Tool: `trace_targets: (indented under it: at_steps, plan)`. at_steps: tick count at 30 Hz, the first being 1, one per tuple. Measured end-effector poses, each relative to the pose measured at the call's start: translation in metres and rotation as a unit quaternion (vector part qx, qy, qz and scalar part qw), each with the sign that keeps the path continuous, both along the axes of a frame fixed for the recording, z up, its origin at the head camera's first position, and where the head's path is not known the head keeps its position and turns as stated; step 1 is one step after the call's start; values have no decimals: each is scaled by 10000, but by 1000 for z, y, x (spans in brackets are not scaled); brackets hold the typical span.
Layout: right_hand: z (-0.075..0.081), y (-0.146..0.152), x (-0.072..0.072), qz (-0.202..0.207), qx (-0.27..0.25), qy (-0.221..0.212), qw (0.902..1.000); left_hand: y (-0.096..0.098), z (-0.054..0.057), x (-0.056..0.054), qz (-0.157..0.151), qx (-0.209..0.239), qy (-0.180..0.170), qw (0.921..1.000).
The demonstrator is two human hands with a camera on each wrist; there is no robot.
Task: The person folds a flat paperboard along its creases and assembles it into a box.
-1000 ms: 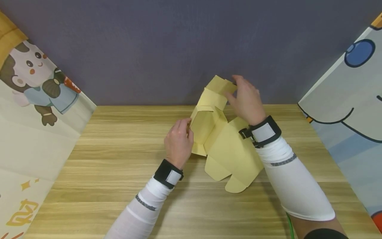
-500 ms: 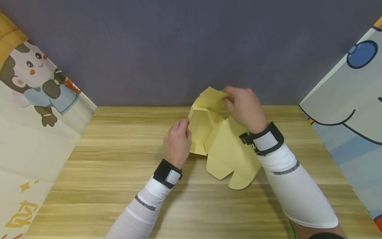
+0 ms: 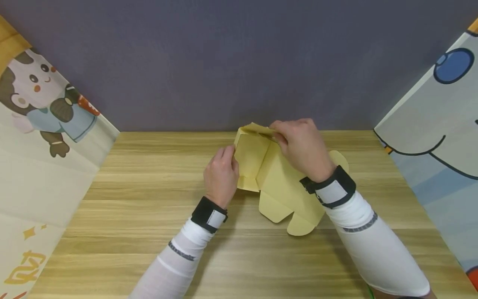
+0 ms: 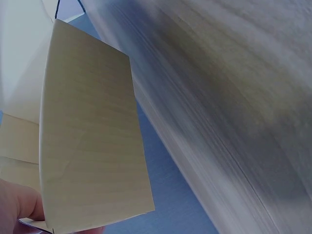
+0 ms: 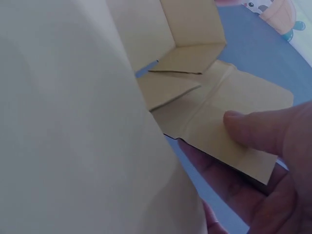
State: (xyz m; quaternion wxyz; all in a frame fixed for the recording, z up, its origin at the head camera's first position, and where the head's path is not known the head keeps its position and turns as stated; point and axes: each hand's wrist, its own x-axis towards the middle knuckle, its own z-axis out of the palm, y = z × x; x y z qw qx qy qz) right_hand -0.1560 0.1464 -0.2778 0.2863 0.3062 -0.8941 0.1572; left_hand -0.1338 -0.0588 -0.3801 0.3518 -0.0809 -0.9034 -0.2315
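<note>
A pale yellow cardboard box (image 3: pixel 284 180), partly folded, stands near the back of the table with its large lid panel and rounded tabs spread to the right. My left hand (image 3: pixel 222 176) grips the upper left wall; the left wrist view shows that side panel (image 4: pixel 92 126) with fingers at its lower edge. At the far end, my right hand (image 3: pixel 304 145) pinches the end flap (image 3: pixel 255 128). In the right wrist view the thumb lies on top of this creased flap and the fingers are beneath it. Two small corner flaps (image 5: pixel 180 58) lean inward beside it.
The wood-grain table (image 3: pixel 149 232) ends at a dark grey wall (image 3: pixel 179 66) close behind the box. Cartoon-printed panels flank it, one on the left (image 3: pixel 45 166) and one on the right (image 3: pixel 440 166).
My right hand has come down toward me, folding the raised end flap over the box's far end. The left hand keeps its grip on the left wall, nearly still.
</note>
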Motion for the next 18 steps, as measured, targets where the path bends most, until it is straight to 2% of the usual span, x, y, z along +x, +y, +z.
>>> trace_targets:
  at_steps: [5, 14, 18]
  plan:
    - [-6, 0, 4, -7, 101, 77, 9999, 1, 2, 0, 11, -15, -20, 10000]
    - [-17, 0, 10, 323, 369, 261, 9985, 2, 2, 1, 31, 41, -27, 10000]
    - [-21, 2, 12, 493, 560, 51, 9972, 2, 0, 1, 29, 19, -15, 10000]
